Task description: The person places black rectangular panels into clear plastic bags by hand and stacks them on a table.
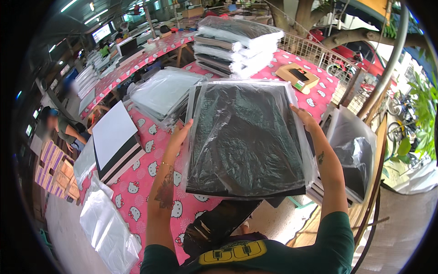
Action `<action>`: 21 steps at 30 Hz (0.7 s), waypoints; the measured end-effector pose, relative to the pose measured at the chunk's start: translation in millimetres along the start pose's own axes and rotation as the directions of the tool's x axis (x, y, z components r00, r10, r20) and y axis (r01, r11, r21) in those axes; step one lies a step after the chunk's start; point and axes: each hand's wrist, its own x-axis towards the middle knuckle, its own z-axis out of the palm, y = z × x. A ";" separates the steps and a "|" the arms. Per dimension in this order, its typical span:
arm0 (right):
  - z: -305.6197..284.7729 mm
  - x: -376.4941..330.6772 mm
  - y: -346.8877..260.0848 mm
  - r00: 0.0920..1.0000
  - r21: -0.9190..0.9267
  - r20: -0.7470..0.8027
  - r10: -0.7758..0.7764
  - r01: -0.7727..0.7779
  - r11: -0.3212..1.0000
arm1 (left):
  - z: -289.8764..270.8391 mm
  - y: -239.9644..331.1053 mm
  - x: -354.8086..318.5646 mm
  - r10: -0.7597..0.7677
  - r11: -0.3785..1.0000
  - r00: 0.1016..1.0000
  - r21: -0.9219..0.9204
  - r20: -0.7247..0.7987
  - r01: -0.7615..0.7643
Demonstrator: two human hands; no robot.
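Between my hands is a large flat black board in a clear plastic bag, lifted in front of me above the pink table. My left hand grips its left edge, partly tucked behind the plastic. On the opposite edge, my right hand has its fingers curled round the upper side. The plastic looks wrinkled and shiny. Just beyond my left hand lies a pile of plastic-wrapped flat sheets. Further left sits a stack of black and white boards with a white top.
Wrapped packs form a tall stack at the back of the patterned table. An open cardboard box stands at the back right. Empty plastic bags drape the left edge. More wrapped boards lean at right. A person bends at far left.
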 end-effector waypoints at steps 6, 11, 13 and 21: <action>-3.1 78.5 7.5 0.975 0.203 0.222 0.032 -0.078 0.976 | 31.3 6.2 7.8 0.069 0.989 0.974 -0.146 0.216 -0.037; 7.1 101.5 3.3 0.997 0.211 0.006 -0.074 0.071 0.975 | 45.4 5.3 13.2 -0.009 1.000 0.970 0.001 0.242 0.009; 21.2 93.7 -9.3 0.988 0.127 -0.084 -0.130 0.140 0.982 | 45.6 3.6 13.5 -0.069 0.997 0.973 0.049 0.221 0.059; 14.0 23.7 -69.8 0.830 0.171 -0.070 -0.554 0.557 0.813 | 32.3 -2.3 -35.5 0.138 0.967 0.990 -0.221 0.032 -0.127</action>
